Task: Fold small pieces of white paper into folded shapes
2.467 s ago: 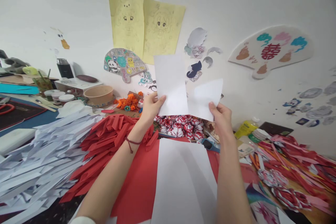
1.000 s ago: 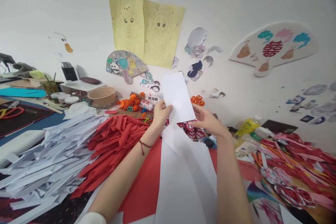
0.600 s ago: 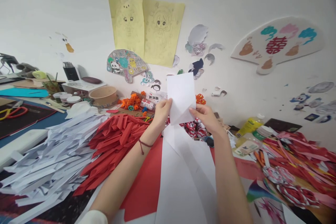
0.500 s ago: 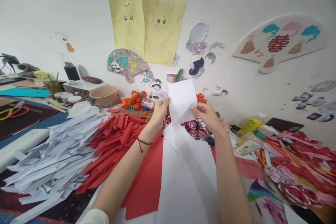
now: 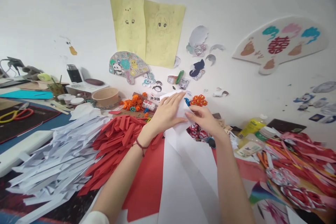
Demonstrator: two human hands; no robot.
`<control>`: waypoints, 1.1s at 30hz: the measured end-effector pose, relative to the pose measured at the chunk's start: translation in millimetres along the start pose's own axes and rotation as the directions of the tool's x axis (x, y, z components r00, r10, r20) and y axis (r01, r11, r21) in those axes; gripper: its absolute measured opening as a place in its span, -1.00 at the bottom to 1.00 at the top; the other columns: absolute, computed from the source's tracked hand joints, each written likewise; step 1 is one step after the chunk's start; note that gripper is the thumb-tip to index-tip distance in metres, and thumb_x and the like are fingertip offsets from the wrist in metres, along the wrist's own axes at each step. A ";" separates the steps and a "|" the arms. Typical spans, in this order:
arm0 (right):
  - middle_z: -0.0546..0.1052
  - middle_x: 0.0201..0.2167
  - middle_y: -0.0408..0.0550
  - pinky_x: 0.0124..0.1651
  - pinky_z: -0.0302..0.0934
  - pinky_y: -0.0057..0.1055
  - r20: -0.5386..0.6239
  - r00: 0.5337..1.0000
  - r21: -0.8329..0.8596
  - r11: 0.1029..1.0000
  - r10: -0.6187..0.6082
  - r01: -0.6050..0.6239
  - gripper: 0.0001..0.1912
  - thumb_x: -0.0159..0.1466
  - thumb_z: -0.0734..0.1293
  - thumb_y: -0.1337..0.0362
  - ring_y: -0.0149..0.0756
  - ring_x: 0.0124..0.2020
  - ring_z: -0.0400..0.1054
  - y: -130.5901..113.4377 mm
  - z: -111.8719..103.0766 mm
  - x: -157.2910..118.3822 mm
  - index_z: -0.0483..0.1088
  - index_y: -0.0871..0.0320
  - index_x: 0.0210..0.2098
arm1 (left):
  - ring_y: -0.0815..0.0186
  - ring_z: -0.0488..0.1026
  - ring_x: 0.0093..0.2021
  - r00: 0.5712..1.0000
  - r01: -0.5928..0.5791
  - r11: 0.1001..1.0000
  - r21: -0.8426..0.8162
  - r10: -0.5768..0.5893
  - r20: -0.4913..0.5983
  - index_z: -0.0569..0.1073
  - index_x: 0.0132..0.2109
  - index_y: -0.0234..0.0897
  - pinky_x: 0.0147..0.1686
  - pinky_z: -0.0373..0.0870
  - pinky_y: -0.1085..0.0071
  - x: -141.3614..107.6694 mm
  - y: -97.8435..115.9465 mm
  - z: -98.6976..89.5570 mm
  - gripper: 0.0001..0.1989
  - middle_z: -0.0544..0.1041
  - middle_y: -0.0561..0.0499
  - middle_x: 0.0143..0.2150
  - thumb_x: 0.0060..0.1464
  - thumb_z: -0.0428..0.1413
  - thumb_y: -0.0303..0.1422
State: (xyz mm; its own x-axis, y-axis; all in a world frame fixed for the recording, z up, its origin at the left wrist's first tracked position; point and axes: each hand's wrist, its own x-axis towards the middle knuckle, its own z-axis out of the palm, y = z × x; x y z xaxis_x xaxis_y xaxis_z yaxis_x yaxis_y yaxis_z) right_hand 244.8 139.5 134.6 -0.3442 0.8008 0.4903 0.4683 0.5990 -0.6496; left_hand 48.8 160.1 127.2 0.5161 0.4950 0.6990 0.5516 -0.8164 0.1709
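A small piece of folded white paper (image 5: 183,111) is held up between my hands, partly covered by them. Across its left and upper part lies my left hand (image 5: 168,112), fingers stretched together and thumb below, with the paper between them. At the paper's right edge, my right hand (image 5: 203,119) pinches it between thumb and fingers. Below both hands lie large white sheets (image 5: 187,178), the top one with a cut edge. Red paper (image 5: 145,182) shows from under them on the left.
White paper strips (image 5: 60,157) and red folded strips (image 5: 115,147) are heaped at left, beyond them scissors (image 5: 16,115) and a round wooden container (image 5: 105,97). Bottles (image 5: 252,126) and a pile of red and pink strips (image 5: 309,154) stand at right. Orange paper flowers (image 5: 133,102) sit by the wall.
My left hand has gone from pinching the paper's left edge to lying across its face, covering much of it. My right hand still holds the right edge, and the paper looks narrower.
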 end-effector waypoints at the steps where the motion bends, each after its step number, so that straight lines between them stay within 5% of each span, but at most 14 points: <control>1: 0.40 -0.43 -0.15 -0.33 0.12 -0.45 -0.006 1.000 -0.012 1.000 -0.020 0.020 -0.73 0.27 0.30 0.10 -0.34 -0.37 0.24 -1.7 -0.1 0.2 0.39 0.19 -0.42 | 0.08 0.03 0.36 1.000 0.006 1.000 -0.024 -0.006 -0.004 -0.12 0.38 -0.15 0.27 -0.04 0.11 -0.2 -0.9 2.7 -0.12 0.09 -0.18 0.38 0.06 0.13 -0.04; 11: 0.51 -0.08 -0.04 0.04 0.22 -0.28 -0.244 0.967 0.068 0.993 -0.074 0.093 -0.70 0.27 0.31 0.18 -0.21 -0.05 0.37 -5.7 7.8 3.9 0.45 0.05 -0.02 | 0.15 0.40 0.08 0.975 0.110 0.913 -0.392 -0.175 -0.134 0.32 0.16 -0.20 0.08 0.27 0.26 0.0 -5.3 16.1 -0.54 0.46 -0.08 0.11 0.11 0.13 -0.29; 17: 0.46 -0.15 -0.01 -0.15 0.31 -0.33 -0.441 0.895 0.123 0.992 0.067 -0.013 -0.49 0.17 0.38 0.08 -0.25 -0.19 0.38 4.9 5.5 9.5 0.35 0.07 0.09 | 0.15 0.44 -0.02 0.903 0.175 0.667 -0.724 -0.402 -0.152 0.42 0.05 -0.29 -0.05 0.35 0.34 0.1 -10.0 10.7 -0.61 0.52 -0.10 0.00 0.10 0.13 -0.24; 19: 0.47 -0.26 -0.04 -0.25 0.30 -0.36 -0.431 0.887 0.171 0.980 0.167 -0.101 -0.51 0.13 0.40 0.02 -0.27 -0.30 0.37 9.2 5.3 9.8 0.41 0.12 -0.02 | 0.15 0.44 -0.03 0.896 0.191 0.561 -0.806 -0.435 -0.091 0.41 0.07 -0.31 -0.09 0.37 0.36 0.3 -10.4 9.7 -0.58 0.51 -0.12 0.01 0.10 0.14 -0.22; 24: 0.39 -0.66 -0.17 -0.48 0.15 -0.44 -0.199 0.945 0.324 0.928 0.259 -0.186 -0.61 0.14 0.38 -0.04 -0.38 -0.60 0.23 1.7 8.6 6.1 0.45 0.21 -0.39 | 0.17 0.46 -0.07 0.886 0.210 0.406 -0.890 -0.464 -0.003 0.41 0.07 -0.32 -0.17 0.40 0.39 0.8 -8.6 7.4 -0.56 0.49 -0.15 0.06 0.07 0.17 -0.23; 33: 0.40 -0.70 -0.19 -0.50 0.10 -0.46 -0.231 0.932 0.396 0.902 0.279 -0.172 -0.64 0.11 0.43 0.02 -0.40 -0.64 0.21 -6.2 12.5 5.6 0.48 0.23 -0.35 | 0.17 0.46 -0.08 0.888 0.180 0.328 -0.927 -0.461 0.010 0.40 0.05 -0.31 -0.18 0.41 0.38 0.9 -8.7 5.6 -0.54 0.51 -0.14 -0.01 0.01 0.23 -0.25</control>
State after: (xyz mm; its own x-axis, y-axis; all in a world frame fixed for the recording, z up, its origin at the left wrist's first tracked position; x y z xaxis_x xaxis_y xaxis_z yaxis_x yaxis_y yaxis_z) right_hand 229.7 140.3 134.1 -0.0020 0.9121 0.4100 0.1590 0.4051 -0.9003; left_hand 48.2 169.3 122.5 0.2102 0.8182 0.5351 -0.3341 -0.4543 0.8258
